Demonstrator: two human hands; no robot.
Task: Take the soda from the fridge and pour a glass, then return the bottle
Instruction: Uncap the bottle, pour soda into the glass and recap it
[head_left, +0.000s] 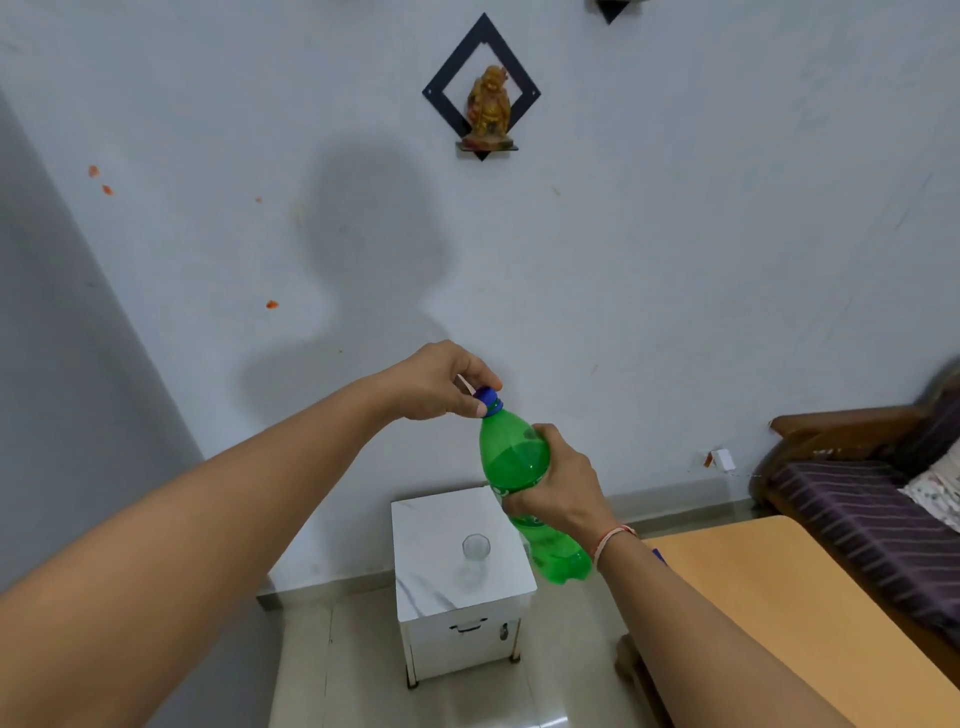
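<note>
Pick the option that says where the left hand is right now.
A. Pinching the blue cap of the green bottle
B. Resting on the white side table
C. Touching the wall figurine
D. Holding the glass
A: the left hand has its fingertips closed around the blue cap atop the green bottle, which the right hand holds by its body.

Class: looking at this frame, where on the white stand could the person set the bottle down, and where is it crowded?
The white stand is bare all around the glass, most widely on its left side and near edge. Its right edge is crowded: the bottle, held by the right hand, hangs over it. The left hand grips the cap. The wooden table also looks bare.
</note>
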